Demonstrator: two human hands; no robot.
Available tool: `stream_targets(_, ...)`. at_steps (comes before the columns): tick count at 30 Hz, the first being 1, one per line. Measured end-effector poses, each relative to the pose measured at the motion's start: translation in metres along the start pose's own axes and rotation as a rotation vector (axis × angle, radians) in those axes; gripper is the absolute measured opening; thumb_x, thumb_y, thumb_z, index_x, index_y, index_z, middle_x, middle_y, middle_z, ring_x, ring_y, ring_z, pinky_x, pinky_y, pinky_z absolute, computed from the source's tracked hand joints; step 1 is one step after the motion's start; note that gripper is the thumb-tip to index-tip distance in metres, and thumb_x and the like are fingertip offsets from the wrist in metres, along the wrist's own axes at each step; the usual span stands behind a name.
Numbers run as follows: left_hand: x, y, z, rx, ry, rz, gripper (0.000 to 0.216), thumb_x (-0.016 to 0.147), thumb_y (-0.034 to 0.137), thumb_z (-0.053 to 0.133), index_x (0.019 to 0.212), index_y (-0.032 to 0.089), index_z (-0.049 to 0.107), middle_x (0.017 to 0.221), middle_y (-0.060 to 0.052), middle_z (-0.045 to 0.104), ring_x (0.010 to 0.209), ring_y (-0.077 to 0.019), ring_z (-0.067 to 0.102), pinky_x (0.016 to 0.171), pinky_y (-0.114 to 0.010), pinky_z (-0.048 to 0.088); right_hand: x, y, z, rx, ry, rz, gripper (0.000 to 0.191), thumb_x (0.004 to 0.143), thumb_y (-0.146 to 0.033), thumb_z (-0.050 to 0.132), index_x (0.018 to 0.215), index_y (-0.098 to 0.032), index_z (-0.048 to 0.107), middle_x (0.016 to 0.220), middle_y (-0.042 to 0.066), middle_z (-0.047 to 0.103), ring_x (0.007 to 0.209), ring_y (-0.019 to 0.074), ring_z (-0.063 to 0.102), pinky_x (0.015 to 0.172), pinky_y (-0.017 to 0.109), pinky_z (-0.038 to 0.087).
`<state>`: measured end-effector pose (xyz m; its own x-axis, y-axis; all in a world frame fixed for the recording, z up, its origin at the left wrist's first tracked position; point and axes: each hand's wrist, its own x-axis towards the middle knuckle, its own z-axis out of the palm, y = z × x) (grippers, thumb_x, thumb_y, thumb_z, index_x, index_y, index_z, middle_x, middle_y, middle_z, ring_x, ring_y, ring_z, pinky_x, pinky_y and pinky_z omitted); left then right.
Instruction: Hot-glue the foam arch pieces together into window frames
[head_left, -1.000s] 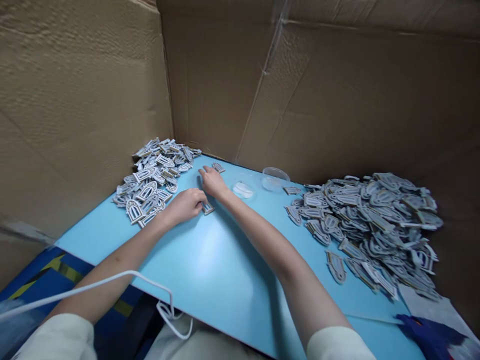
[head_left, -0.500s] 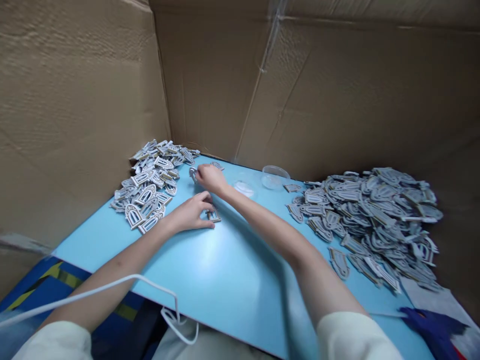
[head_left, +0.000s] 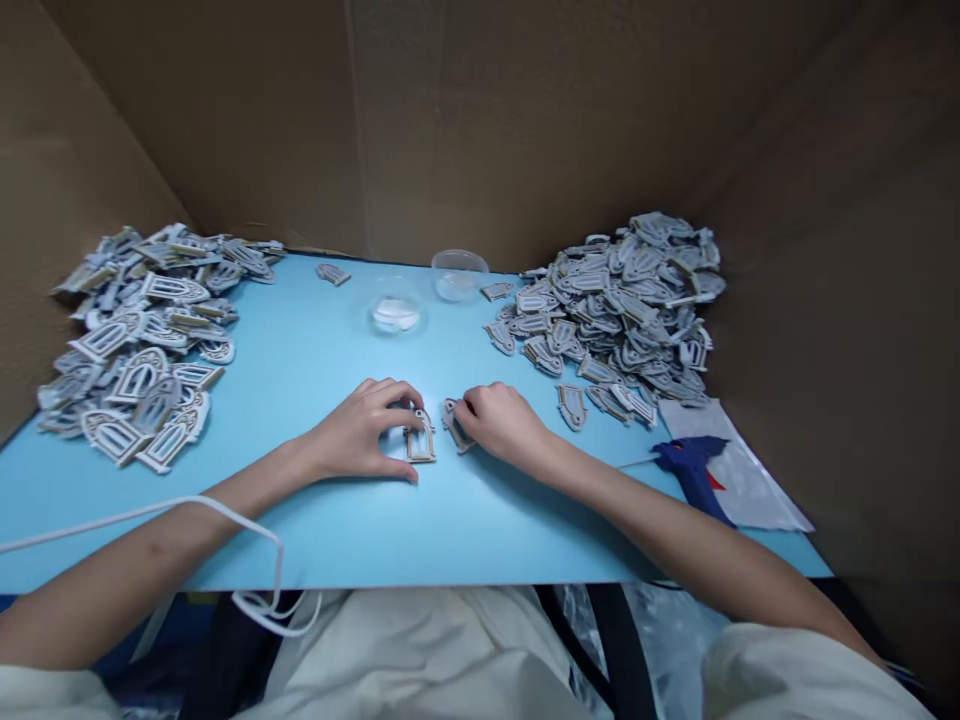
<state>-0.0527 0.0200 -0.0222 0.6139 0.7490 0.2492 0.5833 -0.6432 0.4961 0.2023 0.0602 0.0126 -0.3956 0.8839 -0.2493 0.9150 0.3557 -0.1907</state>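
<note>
Two bare hands meet near the middle of a light blue board [head_left: 315, 520], each on one small arch-shaped window cutout. The left hand [head_left: 360, 432] lies low on the board with thumb and fingers curved around an upright-facing window piece [head_left: 421, 438], which lies flat on the surface; the fingers touch its edges rather than lift it, probably to keep it from sliding. The right hand [head_left: 501, 420] is curled closed around a second window piece [head_left: 452, 424], pinched at one end and tilted, its free end pointing toward the flat piece just beside it. The two pieces are near but apart. To the left sits a pile of pale framed windows [head_left: 135, 340], to the right a larger pile of grey cutouts [head_left: 615, 300], each on the side of one hand, so either can be reached without crossing. Behind the hands stand a shallow clear dish [head_left: 395, 315] holding something white and a clear cup [head_left: 459, 274]. A blue glue gun [head_left: 694, 468] rests on a white sheet [head_left: 750, 490] by the right forearm, its nozzle toward the work. A white cable [head_left: 187, 510] crosses the left forearm. Cardboard walls [head_left: 487, 120] enclose the board on three sides.
</note>
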Motion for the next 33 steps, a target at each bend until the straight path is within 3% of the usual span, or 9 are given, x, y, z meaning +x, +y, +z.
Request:
stream_targets(2, 0.012, 0.001, 0.004, 0.015, 0.093, 0.016, 0.047, 0.087, 0.063, 0.089, 0.115, 0.025, 0.082, 0.125, -0.012, 0.076, 0.116, -0.0317, 0.072, 0.105, -0.047, 0.054, 0.005, -0.004, -0.008, -0.039, 0.033, 0.006, 0.043, 0.11, -0.035, 0.049, 0.087, -0.015, 0.08, 0.087, 0.021, 0.077, 0.08, 0.0294, 0.07, 0.069, 0.035, 0.037)
stream_targets(4, 0.018, -0.002, 0.006, -0.008, 0.271, -0.001, 0.035, 0.1, 0.056, 0.078, 0.113, 0.023, 0.081, 0.117, -0.011, 0.078, 0.11, -0.028, 0.073, 0.1, -0.044, 0.055, 0.018, -0.008, -0.025, -0.077, 0.085, -0.021, 0.044, 0.112, -0.035, 0.047, 0.093, -0.013, 0.081, 0.091, 0.023, 0.077, 0.085, 0.0314, 0.071, 0.073, 0.036, 0.04)
stream_targets(7, 0.017, -0.012, 0.005, -0.018, 0.468, -0.039, 0.024, 0.108, 0.041, 0.068, 0.108, 0.021, 0.081, 0.108, -0.01, 0.078, 0.103, -0.0241, 0.074, 0.093, -0.039, 0.058, 0.057, -0.019, -0.055, -0.125, 0.192, -0.169, 0.04, 0.112, -0.023, 0.043, 0.11, -0.011, 0.08, 0.11, 0.022, 0.078, 0.102, 0.0311, 0.072, 0.083, 0.036, 0.044)
stream_targets(10, 0.011, -0.02, 0.004, 0.006, 0.509, -0.043, 0.019, 0.107, 0.034, 0.067, 0.104, 0.021, 0.08, 0.103, -0.009, 0.078, 0.097, -0.0224, 0.075, 0.087, -0.037, 0.06, 0.109, -0.038, -0.075, -0.154, 0.228, -0.351, 0.04, 0.107, -0.007, 0.045, 0.128, -0.015, 0.077, 0.132, 0.016, 0.076, 0.123, 0.0265, 0.069, 0.094, 0.031, 0.046)
stream_targets(14, 0.007, -0.023, 0.002, 0.034, 0.542, -0.029, 0.015, 0.106, 0.03, 0.068, 0.101, 0.021, 0.079, 0.099, -0.007, 0.079, 0.093, -0.0214, 0.075, 0.083, -0.036, 0.061, 0.169, -0.066, -0.081, -0.211, 0.125, -0.375, 0.034, 0.101, -0.008, 0.061, 0.127, -0.013, 0.081, 0.129, 0.018, 0.079, 0.114, 0.027, 0.075, 0.09, 0.03, 0.051)
stream_targets(17, 0.006, -0.024, 0.0, 0.049, 0.558, -0.023, 0.014, 0.105, 0.028, 0.068, 0.1, 0.022, 0.079, 0.097, -0.007, 0.079, 0.092, -0.0217, 0.075, 0.084, -0.038, 0.06, 0.193, -0.081, -0.078, -0.256, 0.064, -0.349, 0.03, 0.096, -0.013, 0.071, 0.124, -0.01, 0.082, 0.122, 0.021, 0.08, 0.108, 0.0308, 0.078, 0.087, 0.032, 0.055)
stream_targets(25, 0.0, -0.025, -0.007, 0.033, 0.583, -0.035, 0.015, 0.104, 0.022, 0.066, 0.097, 0.023, 0.079, 0.094, -0.005, 0.079, 0.09, -0.0221, 0.074, 0.087, -0.041, 0.056, 0.195, -0.084, -0.067, -0.215, 0.135, -0.356, 0.033, 0.095, -0.005, 0.061, 0.119, -0.012, 0.083, 0.12, 0.022, 0.08, 0.115, 0.0321, 0.076, 0.092, 0.034, 0.055)
stream_targets(29, 0.001, -0.022, -0.004, 0.027, 0.547, -0.031, 0.017, 0.104, 0.024, 0.065, 0.095, 0.023, 0.079, 0.093, -0.005, 0.079, 0.089, -0.0223, 0.073, 0.085, -0.041, 0.055, 0.192, -0.075, -0.072, -0.092, 0.227, -0.33, 0.031, 0.092, -0.001, 0.059, 0.107, -0.011, 0.083, 0.116, 0.02, 0.08, 0.111, 0.0304, 0.075, 0.089, 0.034, 0.053)
stream_targets(33, 0.002, -0.018, -0.004, 0.031, 0.556, -0.048, 0.018, 0.104, 0.026, 0.063, 0.095, 0.023, 0.079, 0.093, -0.005, 0.079, 0.089, -0.0223, 0.073, 0.085, -0.041, 0.056, 0.187, -0.061, -0.082, 0.082, 0.344, -0.332, 0.032, 0.095, -0.003, 0.053, 0.112, -0.011, 0.079, 0.113, 0.015, 0.081, 0.107, 0.0239, 0.075, 0.091, 0.031, 0.054)
